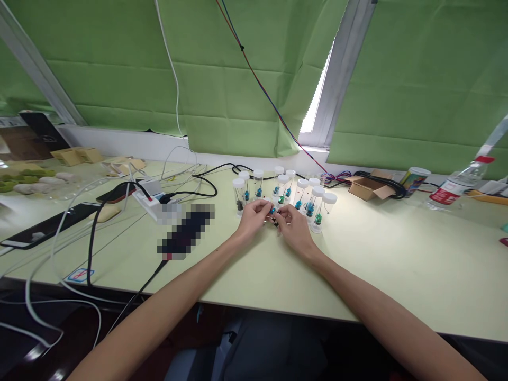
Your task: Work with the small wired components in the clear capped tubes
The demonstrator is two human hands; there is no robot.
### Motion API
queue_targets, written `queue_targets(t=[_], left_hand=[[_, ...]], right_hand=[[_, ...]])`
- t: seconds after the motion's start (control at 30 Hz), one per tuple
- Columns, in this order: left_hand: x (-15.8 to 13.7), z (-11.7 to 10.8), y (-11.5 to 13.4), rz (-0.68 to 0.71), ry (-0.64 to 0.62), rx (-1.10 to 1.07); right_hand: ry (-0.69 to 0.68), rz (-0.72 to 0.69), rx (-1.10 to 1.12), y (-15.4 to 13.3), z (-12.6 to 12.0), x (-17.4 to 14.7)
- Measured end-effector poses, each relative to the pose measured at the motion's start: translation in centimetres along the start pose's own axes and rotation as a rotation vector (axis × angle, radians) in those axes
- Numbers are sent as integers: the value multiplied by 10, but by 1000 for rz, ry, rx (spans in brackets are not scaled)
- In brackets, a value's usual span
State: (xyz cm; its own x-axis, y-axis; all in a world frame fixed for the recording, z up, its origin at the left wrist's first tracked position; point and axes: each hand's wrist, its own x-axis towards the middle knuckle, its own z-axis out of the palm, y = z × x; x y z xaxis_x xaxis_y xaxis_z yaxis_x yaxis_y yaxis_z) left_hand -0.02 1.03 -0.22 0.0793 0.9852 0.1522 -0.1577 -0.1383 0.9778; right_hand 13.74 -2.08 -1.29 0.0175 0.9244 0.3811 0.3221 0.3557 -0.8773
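Note:
Both hands meet over the table, close in front of a group of clear tubes with white caps. Between their fingertips is a small shiny blue piece (272, 210), with something dark just below it; its exact kind is too small to make out. My left hand (254, 218) pinches the piece from the left, thumb and fingers closed. From the right, my right hand (292, 226) closes its fingers on it too. Nearest my right hand stands a capped tube (318, 214) with a green piece inside. Beside my left hand is another tube (238, 196) holding a dark piece.
A white power strip (153, 207) with cables lies left of the tubes, near a pixelated dark object (186, 233). An open cardboard box (367, 186), a printed can (415, 180) and a red-capped bottle (452, 188) stand right. Cables hang over the table's left front edge.

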Motion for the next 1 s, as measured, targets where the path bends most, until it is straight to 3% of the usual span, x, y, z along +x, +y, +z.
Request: queue_targets(t=[0.5, 1.0], left_hand=[[-2, 0, 3, -6, -43, -2], [1, -1, -3, 18, 46, -6]], right_hand=[[-6, 11, -216, 1, -2, 1], [-17, 22, -85, -1, -1, -2]])
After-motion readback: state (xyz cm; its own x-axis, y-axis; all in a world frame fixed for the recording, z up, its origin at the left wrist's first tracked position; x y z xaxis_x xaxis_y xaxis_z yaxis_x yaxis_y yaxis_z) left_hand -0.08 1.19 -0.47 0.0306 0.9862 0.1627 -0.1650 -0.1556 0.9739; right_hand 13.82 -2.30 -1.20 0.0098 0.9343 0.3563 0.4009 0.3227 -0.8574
